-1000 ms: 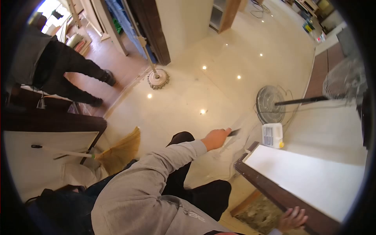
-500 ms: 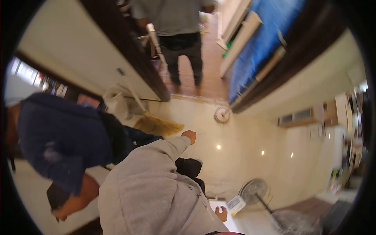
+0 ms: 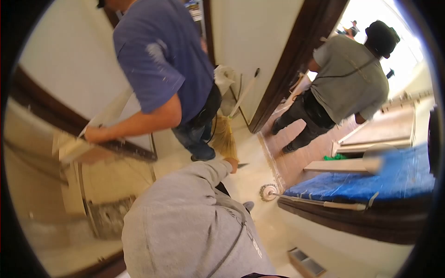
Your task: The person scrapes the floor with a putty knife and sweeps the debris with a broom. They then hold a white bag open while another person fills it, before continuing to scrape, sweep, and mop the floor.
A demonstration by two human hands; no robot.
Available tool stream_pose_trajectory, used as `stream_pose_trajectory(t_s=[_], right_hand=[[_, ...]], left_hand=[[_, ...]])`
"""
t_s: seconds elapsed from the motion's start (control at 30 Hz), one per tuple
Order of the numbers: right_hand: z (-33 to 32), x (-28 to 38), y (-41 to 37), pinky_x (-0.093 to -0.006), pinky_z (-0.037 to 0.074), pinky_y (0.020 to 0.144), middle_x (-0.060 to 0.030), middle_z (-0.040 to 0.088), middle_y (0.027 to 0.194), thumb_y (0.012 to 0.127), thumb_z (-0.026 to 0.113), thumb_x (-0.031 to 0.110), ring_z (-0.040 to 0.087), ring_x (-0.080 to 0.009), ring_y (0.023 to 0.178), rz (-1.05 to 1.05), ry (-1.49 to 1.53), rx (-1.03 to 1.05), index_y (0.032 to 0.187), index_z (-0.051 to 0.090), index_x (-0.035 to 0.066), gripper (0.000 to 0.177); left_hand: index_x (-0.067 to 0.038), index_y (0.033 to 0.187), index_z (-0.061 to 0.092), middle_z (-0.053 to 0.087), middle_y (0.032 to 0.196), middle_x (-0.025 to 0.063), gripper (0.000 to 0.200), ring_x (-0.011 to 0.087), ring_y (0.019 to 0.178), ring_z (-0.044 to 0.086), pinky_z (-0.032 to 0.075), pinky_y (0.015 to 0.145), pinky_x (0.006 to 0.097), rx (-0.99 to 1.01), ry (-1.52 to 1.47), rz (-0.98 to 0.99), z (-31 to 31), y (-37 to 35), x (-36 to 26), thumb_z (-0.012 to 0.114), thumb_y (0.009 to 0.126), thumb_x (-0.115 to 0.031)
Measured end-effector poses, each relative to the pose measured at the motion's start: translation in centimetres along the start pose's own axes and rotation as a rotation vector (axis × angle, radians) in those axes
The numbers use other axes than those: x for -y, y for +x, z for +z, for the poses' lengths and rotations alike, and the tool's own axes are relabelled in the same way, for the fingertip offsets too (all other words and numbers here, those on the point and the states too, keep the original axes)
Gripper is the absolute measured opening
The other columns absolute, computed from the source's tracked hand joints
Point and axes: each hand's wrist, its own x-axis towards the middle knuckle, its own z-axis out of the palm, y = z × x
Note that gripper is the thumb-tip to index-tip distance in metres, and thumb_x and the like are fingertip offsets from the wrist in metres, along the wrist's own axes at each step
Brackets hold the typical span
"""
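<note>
Sleeved in a grey hoodie, my left hand (image 3: 232, 165) is closed, with a thin dark blade-like piece (image 3: 243, 165) sticking out on its right side. What exactly it is does not show. The straw head of a broom (image 3: 225, 139) stands just beyond this hand, spread over the pale floor. My right hand is outside the view.
A person in a blue shirt (image 3: 148, 55) stands at left, one hand at a dark-edged frame. Another person in grey (image 3: 347, 78) stands past the doorway. Ahead right lie a round, rough-edged wheel (image 3: 269, 192) and a blue sheet (image 3: 352, 176) with wooden boards.
My view has swung left, shifting the doorway and the blue sheet rightward. My right hand, earlier over a white sheet, has left the view. The person in blue now stands higher in it.
</note>
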Motion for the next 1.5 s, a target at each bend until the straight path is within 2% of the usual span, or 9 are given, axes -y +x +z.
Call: stream_pose_trajectory(t_s=[0.43,0.57,0.73,0.77,0.93,1.13,1.2,1.3,1.5], right_hand=[[-19.2,4.5,39.1,-0.0346,0.052,0.053,-0.0115,0.067,0.071,0.075,0.07,0.018,0.063,-0.0219,0.056,-0.447,-0.515,0.36,0.089,0.067,0.003,0.02],[-17.0,26.1,26.1,-0.0354,0.045,0.041,-0.0088,0.059,0.061,0.08,0.062,0.013,0.058,-0.0207,0.047,-0.503,-0.457,0.567,0.085,0.061,0.004,0.01],[-8.0,35.9,31.1,-0.0397,0.051,0.055,-0.0086,0.065,0.069,0.074,0.07,0.025,0.064,-0.0264,0.063,-1.538,-1.077,0.693,0.096,0.064,0.01,0.027],[-6.8,38.5,25.6,-0.031,0.048,0.046,-0.0071,0.064,0.067,0.082,0.065,0.024,0.062,-0.0193,0.056,-0.746,-0.588,0.693,0.095,0.063,0.008,0.02],[-3.6,45.6,16.4,-0.0259,0.045,0.047,-0.0072,0.063,0.067,0.088,0.062,0.023,0.06,-0.0145,0.053,-1.055,-0.389,0.81,0.098,0.061,0.004,0.022],[-5.5,42.3,19.3,-0.0273,0.048,0.052,-0.0047,0.063,0.071,0.089,0.061,0.026,0.061,-0.0151,0.056,-0.833,-0.694,0.808,0.096,0.063,0.008,0.019],[-3.2,36.5,40.3,-0.0298,0.049,0.051,-0.0049,0.063,0.071,0.091,0.055,0.028,0.061,-0.0174,0.056,-2.429,-0.923,0.673,0.093,0.063,0.01,0.019],[-6.4,33.9,45.1,-0.0307,0.049,0.049,-0.0054,0.063,0.071,0.091,0.054,0.028,0.061,-0.018,0.056,-1.669,-1.347,0.82,0.092,0.063,0.011,0.02],[-7.3,36.2,52.4,-0.0327,0.048,0.046,-0.0062,0.064,0.071,0.091,0.052,0.03,0.06,-0.0193,0.056,-1.838,-1.688,0.749,0.089,0.063,0.011,0.021]], left_hand=[[0.001,0.104,0.067,0.064,0.108,0.024,0.035,0.0353,0.103,0.063,0.05,0.087,0.0409,-0.15,-0.712,-0.787,17.6,-22.1,2.2,0.057,0.076,-0.018],[0.003,0.104,0.066,0.064,0.109,0.0253,0.037,0.0357,0.104,0.063,0.049,0.089,0.0404,-0.187,-0.89,-1.095,27.8,-29.0,1.1,0.057,0.077,-0.02],[0.003,0.109,0.064,0.062,0.115,0.0249,0.042,0.0351,0.107,0.061,0.049,0.091,0.0388,-0.201,-1.079,-1.309,34.9,-33.9,-2.7,0.06,0.078,-0.024],[0.003,0.112,0.063,0.061,0.117,0.0247,0.043,0.0348,0.108,0.061,0.049,0.091,0.0381,-0.182,-1.158,-1.341,36.1,-34.0,-3.7,0.061,0.078,-0.024],[0.002,0.11,0.064,0.062,0.117,0.0219,0.04,0.0328,0.11,0.061,0.049,0.091,0.0368,-0.083,-1.207,-1.379,37.5,-32.1,-6.7,0.061,0.079,-0.023],[0.001,0.106,0.065,0.064,0.111,0.0226,0.04,0.0353,0.106,0.062,0.048,0.093,0.039,-0.371,-1.231,-1.232,32.5,-27.8,-4.5,0.06,0.077,-0.026],[0.004,0.098,0.065,0.064,0.102,0.0276,0.041,0.0414,0.097,0.061,0.048,0.088,0.045,-0.659,-1.239,-1.097,29.4,-28.4,-4.4,0.057,0.075,-0.029],[0.003,0.094,0.065,0.064,0.098,0.0279,0.04,0.0423,0.095,0.061,0.048,0.086,0.0471,-0.866,-1.244,-1.157,27.3,-28.3,-5.2,0.057,0.076,-0.031],[0.002,0.1,0.065,0.065,0.101,0.0261,0.042,0.0415,0.098,0.061,0.048,0.087,0.0462,-0.805,-1.392,-1.317,33.9,-28.1,-13.9,0.059,0.077,-0.033]])
